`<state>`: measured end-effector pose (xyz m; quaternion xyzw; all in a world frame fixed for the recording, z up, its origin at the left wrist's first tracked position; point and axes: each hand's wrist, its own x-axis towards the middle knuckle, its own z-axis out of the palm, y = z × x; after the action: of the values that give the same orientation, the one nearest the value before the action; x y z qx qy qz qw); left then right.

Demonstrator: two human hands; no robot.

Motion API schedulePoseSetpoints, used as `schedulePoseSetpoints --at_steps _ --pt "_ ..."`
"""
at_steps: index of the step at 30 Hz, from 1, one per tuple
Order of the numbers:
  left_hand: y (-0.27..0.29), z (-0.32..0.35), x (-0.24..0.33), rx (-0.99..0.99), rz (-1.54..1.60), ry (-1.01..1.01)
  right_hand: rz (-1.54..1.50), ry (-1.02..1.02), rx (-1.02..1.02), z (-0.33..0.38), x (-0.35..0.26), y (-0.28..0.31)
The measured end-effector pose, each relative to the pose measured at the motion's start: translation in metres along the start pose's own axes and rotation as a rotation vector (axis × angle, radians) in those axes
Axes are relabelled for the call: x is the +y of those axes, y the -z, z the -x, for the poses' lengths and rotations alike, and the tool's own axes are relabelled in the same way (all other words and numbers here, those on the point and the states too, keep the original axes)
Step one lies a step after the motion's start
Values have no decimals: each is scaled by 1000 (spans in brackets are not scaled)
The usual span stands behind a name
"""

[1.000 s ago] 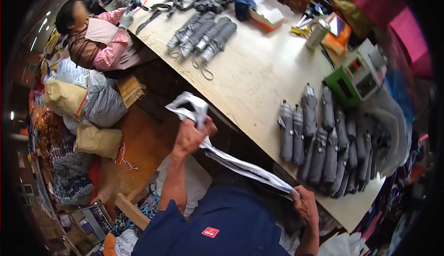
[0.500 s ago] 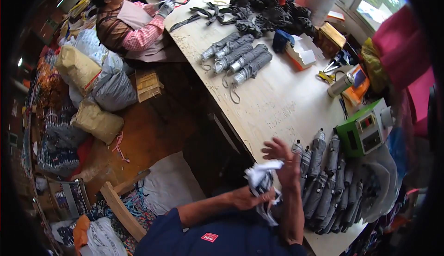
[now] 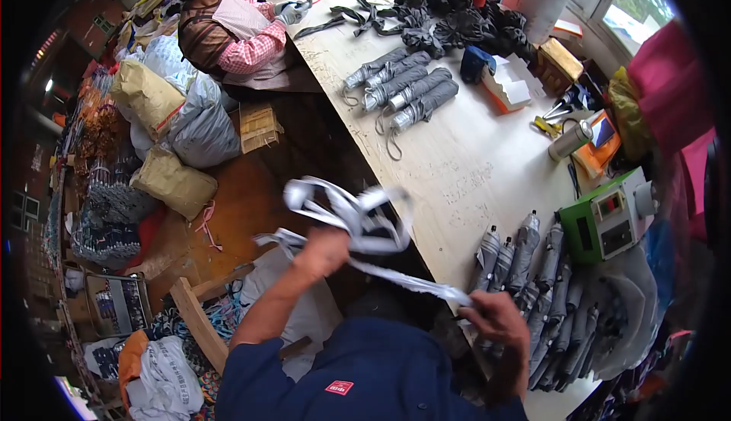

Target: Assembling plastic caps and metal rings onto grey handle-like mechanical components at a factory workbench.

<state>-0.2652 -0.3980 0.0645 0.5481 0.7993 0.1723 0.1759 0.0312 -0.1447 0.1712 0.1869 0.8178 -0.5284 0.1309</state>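
Observation:
A long whitish strip (image 3: 407, 279), of cloth or thin plastic, is stretched between my two hands. My left hand (image 3: 323, 252) is closed around its gathered part, with blurred loops (image 3: 327, 196) flaring out above the fingers and over the table's edge. My right hand (image 3: 499, 320) pinches the strip's other end, low over the near part of the table (image 3: 426, 192). Just beyond that hand lies a pile of folded grey umbrellas (image 3: 544, 288), with dark tips pointing up the table.
Several more folded grey umbrellas (image 3: 403, 90) lie farther up. Behind them is a heap of black cloth (image 3: 464, 25). On the right stand a green machine (image 3: 605, 219) and a metal flask (image 3: 569, 141). A person (image 3: 236, 33) sits at far left, near stuffed sacks (image 3: 202, 128).
The crumpled white bundle has opened into a long strip with loops. My left hand has moved left and up; my right hand has come down and now grips one end.

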Motion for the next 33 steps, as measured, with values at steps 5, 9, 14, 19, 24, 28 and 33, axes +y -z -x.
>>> schedulePoseSetpoints --at_steps 5,9,14,19,24,28,33 --pt "-51 5 101 -652 42 -124 -391 463 387 -28 -36 25" --pt "2 -17 112 -512 513 2 -733 260 322 -136 -7 -26" --pt "32 -65 51 40 629 -39 -734 69 120 -184 -6 -88" --pt "26 -112 -17 75 125 244 -1016 -2 84 -269 -49 -109" --pt "58 -136 -71 216 93 -89 -1562 -228 291 -353 -83 -86" --pt "108 -152 -125 315 746 -88 -1571 -125 465 -413 -99 -51" --pt "106 -155 -174 273 1472 77 -1355 128 564 -457 -148 -47"
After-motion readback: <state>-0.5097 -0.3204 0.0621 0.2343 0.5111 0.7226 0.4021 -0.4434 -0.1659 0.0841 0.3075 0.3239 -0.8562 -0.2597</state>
